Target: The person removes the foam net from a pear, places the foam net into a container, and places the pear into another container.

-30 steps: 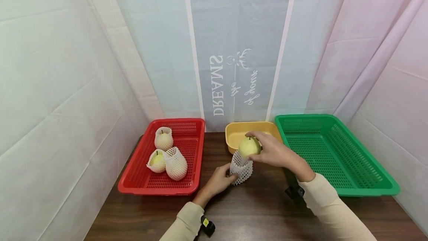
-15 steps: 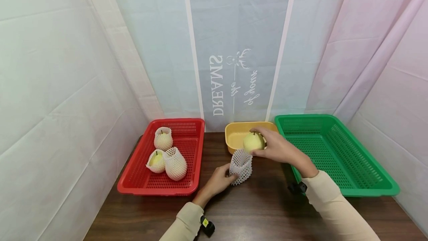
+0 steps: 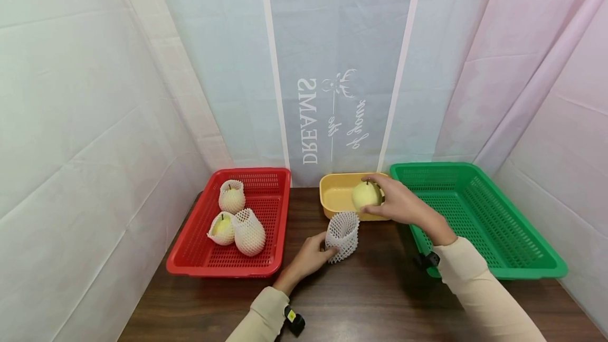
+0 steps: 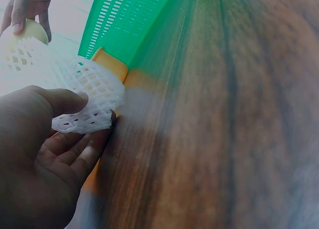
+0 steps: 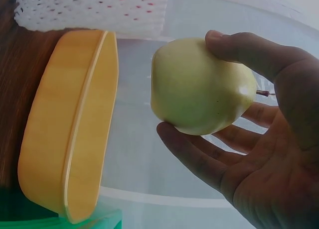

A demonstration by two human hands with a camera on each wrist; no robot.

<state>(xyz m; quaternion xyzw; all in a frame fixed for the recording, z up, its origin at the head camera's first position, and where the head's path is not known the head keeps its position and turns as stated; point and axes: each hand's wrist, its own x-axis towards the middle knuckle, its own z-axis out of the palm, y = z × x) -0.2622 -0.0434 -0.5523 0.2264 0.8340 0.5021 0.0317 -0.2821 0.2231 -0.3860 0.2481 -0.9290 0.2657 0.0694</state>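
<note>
In the head view my left hand (image 3: 311,255) pinches a white foam fruit net (image 3: 342,236) by its lower left side. The net stands upright on the table with its mouth upward, and its rim shows clearly in the left wrist view. My right hand (image 3: 396,202) holds a pale yellow-green pear (image 3: 367,197) between thumb and fingers. That pear (image 5: 199,87) is bare, stem toward the palm in the right wrist view. It is above and to the right of the net, apart from it, over the yellow tray (image 3: 334,197).
To the left, a red basket (image 3: 173,265) contains three pears in foam nets (image 3: 250,234). A green basket (image 3: 537,257) stands on the right, close beside the yellow tray. Fabric walls (image 3: 332,41) enclose the back and sides of the wooden table (image 3: 342,305).
My right hand has lifted the pear away from the net's mouth, moving up and to the right over the yellow tray. My left hand and the net have stayed nearly still.
</note>
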